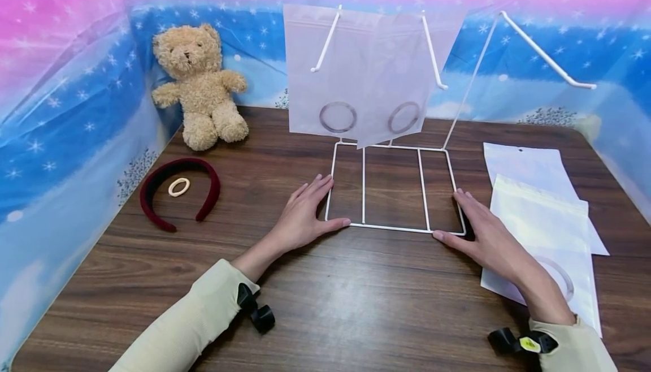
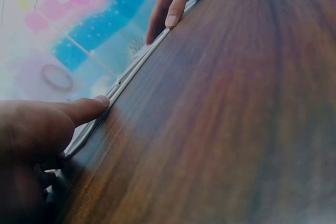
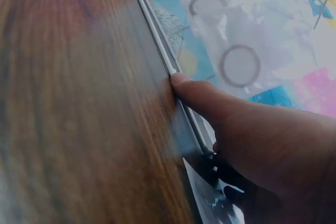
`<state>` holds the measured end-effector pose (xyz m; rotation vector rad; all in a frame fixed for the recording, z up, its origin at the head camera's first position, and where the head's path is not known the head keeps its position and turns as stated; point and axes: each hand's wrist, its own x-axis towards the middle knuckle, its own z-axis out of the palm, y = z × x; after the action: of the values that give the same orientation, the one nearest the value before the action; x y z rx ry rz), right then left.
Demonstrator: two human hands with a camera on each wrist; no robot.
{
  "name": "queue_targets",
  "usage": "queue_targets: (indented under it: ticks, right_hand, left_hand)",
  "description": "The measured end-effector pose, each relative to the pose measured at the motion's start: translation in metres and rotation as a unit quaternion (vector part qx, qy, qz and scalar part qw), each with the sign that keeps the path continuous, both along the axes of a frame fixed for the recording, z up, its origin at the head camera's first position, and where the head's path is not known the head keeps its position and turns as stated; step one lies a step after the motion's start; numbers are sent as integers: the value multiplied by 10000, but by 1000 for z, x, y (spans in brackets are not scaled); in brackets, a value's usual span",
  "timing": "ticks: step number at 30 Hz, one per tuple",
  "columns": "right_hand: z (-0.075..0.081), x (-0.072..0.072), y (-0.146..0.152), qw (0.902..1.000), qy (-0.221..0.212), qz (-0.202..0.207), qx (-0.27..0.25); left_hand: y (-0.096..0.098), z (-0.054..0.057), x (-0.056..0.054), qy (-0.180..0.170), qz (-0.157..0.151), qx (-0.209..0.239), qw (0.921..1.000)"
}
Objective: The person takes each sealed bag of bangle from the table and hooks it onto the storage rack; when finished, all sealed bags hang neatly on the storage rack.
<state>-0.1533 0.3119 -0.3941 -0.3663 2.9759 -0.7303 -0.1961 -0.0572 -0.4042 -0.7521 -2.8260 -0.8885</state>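
A white wire display rack (image 1: 391,228) stands on the wooden table, its flat base toward me and its hooks above. My left hand (image 1: 305,213) touches the base's front left corner, thumb on the front bar and fingers along the side bar. At the front right corner my right hand (image 1: 490,245) rests the same way, the thumb tip (image 3: 181,78) against the front bar. Both hands have their fingers extended. Two translucent zip bags (image 1: 310,100), each showing a ring-shaped item (image 1: 338,117) inside, hang from the left and middle hooks. The right hook (image 1: 546,55) bears nothing.
White zip bags (image 1: 534,219) lie overlapping at the right, partly under my right forearm. At the left are a dark red headband (image 1: 211,182), a small cream ring (image 1: 179,187) and a seated teddy bear (image 1: 200,95). A snowflake-printed cloth (image 1: 264,38) walls the table's back and sides.
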Motion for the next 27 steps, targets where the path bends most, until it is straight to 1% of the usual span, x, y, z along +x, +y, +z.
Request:
queue_targets:
  ticks: [3,6,7,10,12,14,16,19,21,24,25,27]
  right_hand:
    - [5,2,1,10000,86,-42,20]
    - [12,6,6,9994,305,-147,32]
    - [14,7,10,9988,452,-167,52]
    - [20,10,25,9966,687,-407,218]
    - [24,13,39,9946,702,-670,378]
    - [28,17,54,9914,550,-1056,542]
    - [31,21,69,9864,308,-1465,686]
    - [34,27,87,9749,-255,-2046,844]
    - [35,30,95,9655,-672,-2337,929]
    - [34,31,100,9563,-1020,-2520,1076]
    - [34,31,100,9543,-1063,-2559,1122]
    - [34,32,101,9536,-1016,-2543,1253]
  left_hand:
    - [0,0,0,-30,-11,-1,10000]
    - [0,1,0,-13,-22,10,10000]
    - [0,1,0,-12,-24,13,10000]
    - [0,1,0,-8,-28,11,10000]
    - [0,1,0,-28,-17,9,10000]
    - [1,1,0,-53,-14,6,10000]
    - [1,1,1,-65,-6,10,10000]
    - [0,1,1,-55,-7,12,10000]
    - [0,1,0,-42,-3,15,10000]
    - [1,1,0,-40,2,14,10000]
    - [1,1,0,-44,1,14,10000]
    - [1,1,-1,-40,-8,11,10000]
